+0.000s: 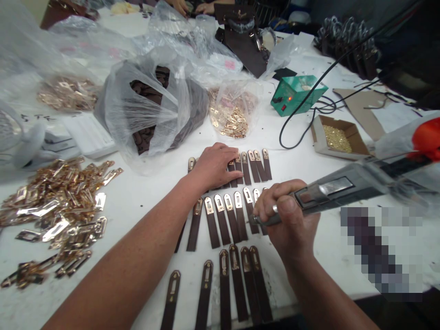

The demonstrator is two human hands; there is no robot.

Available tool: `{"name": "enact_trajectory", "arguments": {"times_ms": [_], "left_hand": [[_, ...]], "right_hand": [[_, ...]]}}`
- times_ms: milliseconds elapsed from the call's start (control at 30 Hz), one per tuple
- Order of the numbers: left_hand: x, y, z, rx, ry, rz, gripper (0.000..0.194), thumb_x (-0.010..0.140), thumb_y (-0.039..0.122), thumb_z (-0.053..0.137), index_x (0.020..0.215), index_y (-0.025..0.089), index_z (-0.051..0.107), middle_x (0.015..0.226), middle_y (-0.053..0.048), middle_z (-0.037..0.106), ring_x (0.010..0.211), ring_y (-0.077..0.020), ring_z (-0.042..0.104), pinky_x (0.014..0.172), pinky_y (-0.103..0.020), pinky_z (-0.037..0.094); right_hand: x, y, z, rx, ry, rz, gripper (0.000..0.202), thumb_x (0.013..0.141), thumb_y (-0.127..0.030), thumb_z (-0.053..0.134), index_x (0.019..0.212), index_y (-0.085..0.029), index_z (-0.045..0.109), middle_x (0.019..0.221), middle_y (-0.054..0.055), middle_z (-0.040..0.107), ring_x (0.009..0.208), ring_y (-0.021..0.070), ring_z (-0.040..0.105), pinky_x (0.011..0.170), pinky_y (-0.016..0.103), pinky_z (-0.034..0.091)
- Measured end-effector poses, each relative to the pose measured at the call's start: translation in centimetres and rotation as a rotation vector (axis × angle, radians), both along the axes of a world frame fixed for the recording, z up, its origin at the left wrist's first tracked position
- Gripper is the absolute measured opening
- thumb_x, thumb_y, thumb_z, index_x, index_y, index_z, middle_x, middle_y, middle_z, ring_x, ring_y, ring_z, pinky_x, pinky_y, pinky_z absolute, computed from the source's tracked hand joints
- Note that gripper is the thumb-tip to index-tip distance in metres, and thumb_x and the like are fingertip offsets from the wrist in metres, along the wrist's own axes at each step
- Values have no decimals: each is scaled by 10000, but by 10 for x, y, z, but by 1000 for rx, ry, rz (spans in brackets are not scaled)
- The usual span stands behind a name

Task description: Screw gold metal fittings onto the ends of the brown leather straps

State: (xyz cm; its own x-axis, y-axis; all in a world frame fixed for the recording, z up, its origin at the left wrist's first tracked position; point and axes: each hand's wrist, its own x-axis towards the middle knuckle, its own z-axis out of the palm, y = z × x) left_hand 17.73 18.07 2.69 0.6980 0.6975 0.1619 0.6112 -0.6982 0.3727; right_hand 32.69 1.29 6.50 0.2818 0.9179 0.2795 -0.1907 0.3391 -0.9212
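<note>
My left hand [217, 166] lies palm down, fingers spread, over the back row of dark brown leather straps [245, 170]. The thumb and fingertips rest on or beside the straps' gold metal plates. My right hand [292, 224] is wrapped round the front end of a grey electric screwdriver [338, 185], which points left. Its tip is near the plates of the middle row of straps [223, 224]; whether it touches one is unclear. Closer to me lies a front row of straps [225, 288] with slotted gold plates. My left forearm hides part of the rows.
Loose gold plates [55, 206] are heaped at left. Behind stand a plastic bag [154, 101] of brown pieces and a bag of gold fittings [233, 114]. At right are a green power box [295, 94], its black cable [282, 137] and a cardboard box [319, 142] of small gold pieces.
</note>
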Motion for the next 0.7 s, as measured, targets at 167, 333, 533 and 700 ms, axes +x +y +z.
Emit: {"name": "enact_trajectory", "arguments": {"times_ms": [167, 333, 533, 700], "left_hand": [[0, 0, 0, -4, -6, -2, 470, 914, 537, 782, 1262, 226, 730, 1481, -35, 685, 1358, -320, 562, 1133, -464, 455], [0, 0, 1, -15, 3, 3, 473, 919, 538, 779, 1282, 240, 722, 1497, -29, 672, 1374, -312, 548, 1149, -460, 439], [-1, 0, 2, -19, 13, 2, 456, 922, 536, 779, 1270, 248, 722, 1498, -24, 671, 1376, -308, 545, 1147, -450, 436], [-1, 0, 1, -7, 11, -3, 459, 925, 538, 776, 1263, 232, 727, 1496, -22, 674, 1365, -311, 552, 1149, -450, 437]], "right_hand": [[0, -1, 1, -14, -5, -1, 246, 981, -410, 777, 956, -221, 622, 675, -40, 580, 557, 141, 575, 552, 312, 481], [0, -2, -1, -19, -16, -1, 261, 975, -420, 780, 966, -222, 609, 669, -39, 576, 546, 144, 572, 537, 309, 478], [2, -3, -3, -34, -30, 0, 264, 975, -428, 771, 969, -221, 608, 655, -39, 569, 539, 145, 566, 527, 302, 479], [3, -4, -7, -1, -39, -5, 257, 966, -427, 787, 982, -237, 613, 656, -43, 569, 526, 144, 545, 519, 299, 474]]}}
